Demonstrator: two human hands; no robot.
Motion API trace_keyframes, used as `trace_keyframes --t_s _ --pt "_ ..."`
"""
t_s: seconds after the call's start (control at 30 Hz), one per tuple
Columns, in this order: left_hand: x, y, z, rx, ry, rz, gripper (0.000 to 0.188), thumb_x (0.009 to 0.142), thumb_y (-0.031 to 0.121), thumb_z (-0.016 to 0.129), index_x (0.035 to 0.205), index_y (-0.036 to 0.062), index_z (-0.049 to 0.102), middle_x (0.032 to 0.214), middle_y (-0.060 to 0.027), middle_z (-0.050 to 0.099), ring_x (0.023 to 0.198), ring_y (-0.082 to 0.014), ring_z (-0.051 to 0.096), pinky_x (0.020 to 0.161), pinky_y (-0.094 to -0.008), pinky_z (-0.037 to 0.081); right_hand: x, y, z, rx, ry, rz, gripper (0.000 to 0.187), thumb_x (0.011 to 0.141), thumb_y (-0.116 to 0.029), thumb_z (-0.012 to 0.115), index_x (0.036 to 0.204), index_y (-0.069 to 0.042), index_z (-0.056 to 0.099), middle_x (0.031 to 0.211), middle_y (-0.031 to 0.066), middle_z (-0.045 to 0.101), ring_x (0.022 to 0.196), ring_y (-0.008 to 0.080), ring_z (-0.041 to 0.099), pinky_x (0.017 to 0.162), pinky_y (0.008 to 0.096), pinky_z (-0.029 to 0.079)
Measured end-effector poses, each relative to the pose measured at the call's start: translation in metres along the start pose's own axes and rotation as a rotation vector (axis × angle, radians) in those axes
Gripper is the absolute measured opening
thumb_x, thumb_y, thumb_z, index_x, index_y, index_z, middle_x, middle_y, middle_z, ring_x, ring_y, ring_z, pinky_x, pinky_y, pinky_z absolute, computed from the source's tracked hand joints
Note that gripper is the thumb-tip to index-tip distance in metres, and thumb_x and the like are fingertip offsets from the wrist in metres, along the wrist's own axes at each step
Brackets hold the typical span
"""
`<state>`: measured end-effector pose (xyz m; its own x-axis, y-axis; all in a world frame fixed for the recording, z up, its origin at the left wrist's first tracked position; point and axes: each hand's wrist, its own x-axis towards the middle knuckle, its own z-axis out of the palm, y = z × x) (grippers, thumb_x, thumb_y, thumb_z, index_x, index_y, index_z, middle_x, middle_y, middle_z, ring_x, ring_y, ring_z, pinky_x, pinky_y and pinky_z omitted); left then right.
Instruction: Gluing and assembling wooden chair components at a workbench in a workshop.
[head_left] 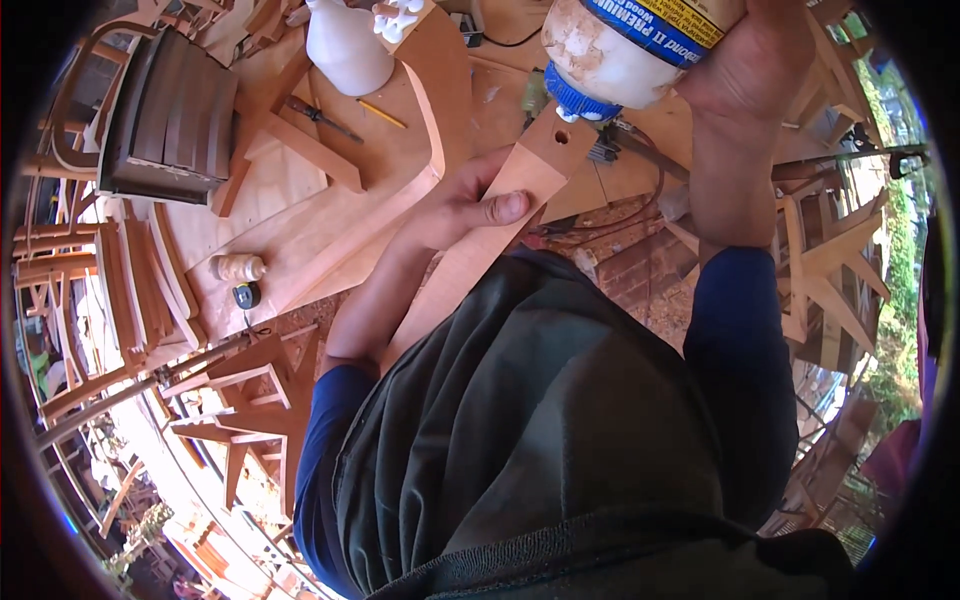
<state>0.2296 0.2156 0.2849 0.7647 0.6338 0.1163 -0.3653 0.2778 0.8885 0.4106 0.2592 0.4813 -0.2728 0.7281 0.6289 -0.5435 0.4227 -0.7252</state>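
Observation:
My right hand (755, 70), at the upper right, grips a large white glue bottle (600, 62) tipped upside down. Its blue cap (580, 98) points down, with the nozzle at the end of a flat wooden piece (455, 265). A round hole shows in that end, just beside the nozzle. My left hand (470, 205) is wrapped round the wooden piece, thumb on its upper face; the piece slants down toward my body. Left of it, an angled wooden part (438, 90) on the bench has white blobs at its far end. A white jug (350, 50) stands beside that part.
On the wooden bench (225, 230) lie a dark-handled tool (322, 118), a yellow pencil (382, 113), a small bottle (238, 267) and a tape measure (246, 294). Curved boards (160, 275) and a slatted wooden assembly (170, 115) sit left. Wooden frames (830, 265) stand right.

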Motion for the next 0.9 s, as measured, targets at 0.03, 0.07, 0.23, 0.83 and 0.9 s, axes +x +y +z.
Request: trace_keyframes --t_s 0.03,0.07,0.23,0.83,0.9 --pt "-0.002 0.001 0.001 -0.005 -0.002 0.006 0.069 0.085 0.055 0.078 0.122 0.0008 0.057 0.087 -0.0085 0.064 0.068 -0.0162 0.063 0.058 -0.0278 0.049 -0.005 -0.002 0.002 -0.069 0.048 -0.013 0.049 0.091 -0.038 0.072 0.111 0.006 0.067 0.095 0.0178 0.073 0.082 0.0237 0.074 0.073 0.0357 0.065" --pt "-0.004 0.002 0.002 -0.02 -0.004 0.003 0.068 0.085 0.055 0.078 0.121 0.0008 0.057 0.087 -0.0084 0.064 0.069 -0.0161 0.063 0.058 -0.028 0.049 -0.009 -0.005 0.003 -0.104 0.083 -0.017 0.049 0.091 -0.038 0.072 0.112 0.006 0.066 0.095 0.0178 0.073 0.082 0.0238 0.074 0.073 0.0358 0.065" --pt "-0.014 0.004 0.003 -0.055 -0.01 -0.021 0.064 0.087 0.054 0.076 0.119 0.0008 0.059 0.087 -0.0078 0.064 0.068 -0.0158 0.062 0.059 -0.028 0.049 -0.02 -0.008 0.017 -0.198 0.183 -0.024 0.05 0.092 -0.039 0.072 0.113 0.006 0.065 0.096 0.0181 0.072 0.083 0.0245 0.075 0.074 0.0362 0.065" --pt "-0.031 -0.008 0.006 0.069 0.014 0.02 0.067 0.089 0.05 0.076 0.127 -0.001 0.056 0.087 -0.0063 0.065 0.07 -0.0144 0.062 0.061 -0.0263 0.047 -0.045 -0.005 0.04 -0.35 0.296 0.035 0.052 0.094 -0.041 0.069 0.118 0.004 0.06 0.101 0.0189 0.071 0.086 0.0268 0.075 0.076 0.0375 0.065" --pt "-0.032 -0.008 0.007 0.062 -0.001 0.027 0.066 0.09 0.049 0.075 0.127 -0.0012 0.056 0.087 -0.0062 0.065 0.07 -0.0142 0.062 0.061 -0.0261 0.047 -0.047 -0.005 0.041 -0.357 0.306 0.039 0.052 0.094 -0.041 0.069 0.118 0.004 0.06 0.101 0.019 0.071 0.086 0.0271 0.075 0.076 0.0377 0.065"
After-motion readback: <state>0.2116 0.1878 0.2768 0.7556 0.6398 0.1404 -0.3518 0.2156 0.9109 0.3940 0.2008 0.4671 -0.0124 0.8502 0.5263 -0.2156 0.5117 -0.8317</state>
